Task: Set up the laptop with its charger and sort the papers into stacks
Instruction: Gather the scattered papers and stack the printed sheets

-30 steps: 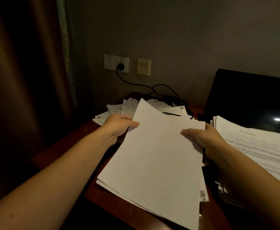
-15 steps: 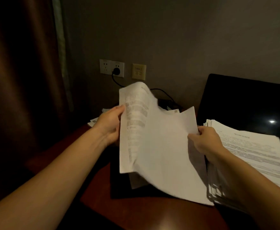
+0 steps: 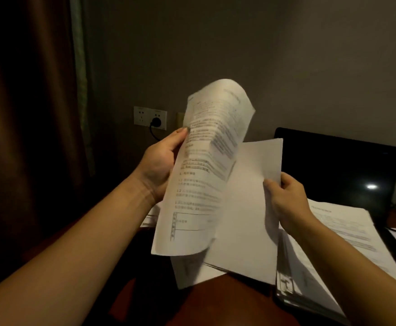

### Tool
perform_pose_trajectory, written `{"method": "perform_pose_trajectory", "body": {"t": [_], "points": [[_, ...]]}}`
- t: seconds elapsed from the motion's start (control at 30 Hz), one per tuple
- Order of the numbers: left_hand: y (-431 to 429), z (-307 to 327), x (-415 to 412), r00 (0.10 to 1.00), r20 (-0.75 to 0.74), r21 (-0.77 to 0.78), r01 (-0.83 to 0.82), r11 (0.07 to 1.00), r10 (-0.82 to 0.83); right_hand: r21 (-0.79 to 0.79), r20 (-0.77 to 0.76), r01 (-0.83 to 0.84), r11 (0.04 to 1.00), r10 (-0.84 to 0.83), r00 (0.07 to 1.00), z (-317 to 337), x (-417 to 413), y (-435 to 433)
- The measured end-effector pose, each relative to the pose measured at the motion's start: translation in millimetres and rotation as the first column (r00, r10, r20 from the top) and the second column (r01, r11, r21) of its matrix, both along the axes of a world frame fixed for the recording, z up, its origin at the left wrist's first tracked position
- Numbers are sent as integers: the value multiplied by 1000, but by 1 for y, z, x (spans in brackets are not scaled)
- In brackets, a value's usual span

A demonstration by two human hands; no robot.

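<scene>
Along the desk's (image 3: pixel 227 304) right edge, a printed stack (image 3: pixel 347 234) lies in front of the laptop's (image 3: pixel 333 165) dark screen. Above the desk your right hand (image 3: pixel 286 201) pinches a bundle of blank-faced sheets (image 3: pixel 246 208) by its right edge. Your left hand (image 3: pixel 161 161) grips a printed sheet (image 3: pixel 206 175) that curls upward. Beyond, the charger plug (image 3: pixel 155 122) sits in the wall socket

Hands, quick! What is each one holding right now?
Left hand: holding the printed sheet.
Right hand: holding the blank-faced papers.
</scene>
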State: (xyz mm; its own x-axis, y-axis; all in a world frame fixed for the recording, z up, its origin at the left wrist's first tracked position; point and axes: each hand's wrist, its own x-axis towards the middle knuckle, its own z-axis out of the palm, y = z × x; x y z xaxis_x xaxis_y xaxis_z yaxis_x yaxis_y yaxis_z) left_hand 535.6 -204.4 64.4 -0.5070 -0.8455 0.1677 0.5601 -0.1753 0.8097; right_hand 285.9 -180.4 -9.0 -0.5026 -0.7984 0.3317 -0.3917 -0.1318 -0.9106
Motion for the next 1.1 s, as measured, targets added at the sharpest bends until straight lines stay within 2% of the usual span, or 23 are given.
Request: {"method": "perform_pose_trajectory", "body": {"t": [0.13, 0.17, 0.23, 0.3, 0.33, 0.37, 0.43, 0.57, 0.63, 0.7, 0.8, 0.83, 0.93, 1.03, 1.1], "points": [[-8, -9, 4, 998, -57, 50, 13, 999, -10, -38, 149, -119, 992, 124, 981, 15, -7, 9], [-8, -11, 4, 1000, -28, 38, -6, 999, 7, -61, 157, -149, 987, 157, 975, 21, -7, 14], [-8, -16, -3, 964, 179, -73, -185, 980, 195, -70, 152, -175, 982, 183, 971, 29, -9, 15], [-13, -26, -10, 772, 413, -258, -410, 875, 483, -67, 224, -175, 982, 186, 957, 37, -3, 19], [-18, -31, -13, 669, 471, -327, -473, 818, 575, -74, 279, -196, 978, 209, 937, 39, 0, 21], [-20, -35, -14, 607, 496, -361, -507, 783, 621, -79, 309, -226, 971, 239, 921, 40, 3, 22], [-23, -44, -15, 562, 517, -363, -538, 761, 645, -81, 343, -274, 958, 285, 895, 41, 5, 24], [-25, -58, -22, 569, 528, -295, -573, 764, 631, -86, 332, -231, 969, 246, 911, 43, 10, 29], [-25, -61, -27, 547, 482, -314, -621, 718, 685, -113, 308, -220, 969, 244, 919, 45, 17, 30], [-23, -59, -28, 520, 413, -356, -663, 658, 748, -158, 264, -311, 937, 344, 901, 46, 25, 30], [-16, -46, -26, 594, 226, -345, -693, 633, 772, -110, 28, -392, 913, 397, 918, 51, 30, 30], [-14, -38, -24, 621, 167, -333, -695, 637, 766, -112, -2, -381, 918, 383, 924, 54, 30, 29], [-11, -12, -18, 672, 63, -336, -682, 650, 738, -246, 7, -343, 906, 356, 935, 69, 29, 23], [-7, -4, -17, 712, 69, -389, -626, 676, 699, -286, 14, -354, 891, 373, 928, 69, 30, 17], [-3, -23, -16, 707, 156, -413, -587, 696, 690, -229, 33, -341, 912, 357, 934, 48, 30, 15]]}}
